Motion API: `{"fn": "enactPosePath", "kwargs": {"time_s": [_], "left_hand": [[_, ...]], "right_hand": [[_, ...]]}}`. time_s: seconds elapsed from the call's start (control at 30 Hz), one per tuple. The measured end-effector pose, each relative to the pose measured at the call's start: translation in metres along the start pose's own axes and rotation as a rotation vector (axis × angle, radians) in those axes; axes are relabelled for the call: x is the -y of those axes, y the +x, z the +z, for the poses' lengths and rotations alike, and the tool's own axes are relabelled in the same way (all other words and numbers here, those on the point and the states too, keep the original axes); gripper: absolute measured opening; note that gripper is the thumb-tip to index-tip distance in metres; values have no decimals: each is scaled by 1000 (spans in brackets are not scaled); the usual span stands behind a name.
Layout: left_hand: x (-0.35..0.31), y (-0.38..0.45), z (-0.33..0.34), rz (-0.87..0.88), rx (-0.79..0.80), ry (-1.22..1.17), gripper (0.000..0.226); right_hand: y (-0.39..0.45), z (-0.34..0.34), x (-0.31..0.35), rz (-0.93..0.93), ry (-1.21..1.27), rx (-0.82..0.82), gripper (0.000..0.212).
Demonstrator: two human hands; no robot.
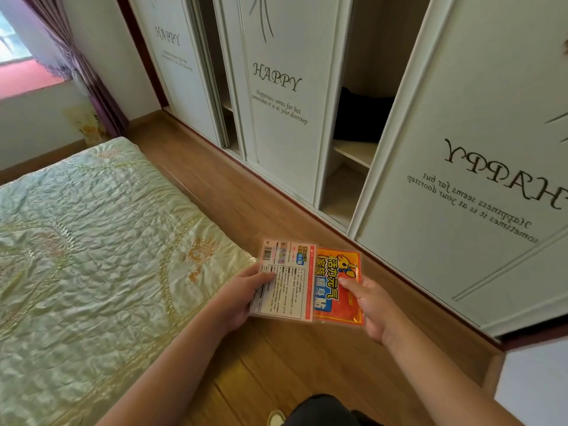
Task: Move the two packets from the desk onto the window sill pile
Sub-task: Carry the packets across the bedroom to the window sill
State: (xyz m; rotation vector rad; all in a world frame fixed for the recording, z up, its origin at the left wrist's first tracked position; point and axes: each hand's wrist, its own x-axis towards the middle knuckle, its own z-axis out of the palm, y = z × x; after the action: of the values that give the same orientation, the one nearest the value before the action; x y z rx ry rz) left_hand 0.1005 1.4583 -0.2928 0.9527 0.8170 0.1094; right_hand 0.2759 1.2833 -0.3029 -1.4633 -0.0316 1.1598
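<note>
I hold two flat packets side by side in front of me, above the wooden floor. My left hand (238, 298) grips a pale packet (287, 281) that shows its back, with a barcode and small print. My right hand (373, 309) grips an orange packet (336, 285) with yellow and blue lettering, thumb on its face. The pale packet overlaps the orange one's left edge. The window sill (26, 78), reddish, lies far off at the upper left. No pile on it is visible from here.
A bed with a pale green quilted cover (92, 241) fills the left. White sliding wardrobe doors (285, 96) line the right, two gaps open onto shelves. A wooden floor strip (246, 204) runs between them toward the window. A purple curtain (92, 75) hangs beside the sill.
</note>
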Motion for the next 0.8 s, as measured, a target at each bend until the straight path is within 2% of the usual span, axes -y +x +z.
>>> {"fn": "enactPosePath", "kwargs": {"time_s": [0.3,0.57,0.8], "left_hand": [[-43,103,33,-45,-58,-45,27],[-99,189,80,-9,-122,2,27],[-131,228,74,1,-217,-9,25]], "right_hand": [[98,-32,65,31,0,38,19],[180,-68,150,47,-33,92,16],[235,-65,194,69,-41,146,12]]}}
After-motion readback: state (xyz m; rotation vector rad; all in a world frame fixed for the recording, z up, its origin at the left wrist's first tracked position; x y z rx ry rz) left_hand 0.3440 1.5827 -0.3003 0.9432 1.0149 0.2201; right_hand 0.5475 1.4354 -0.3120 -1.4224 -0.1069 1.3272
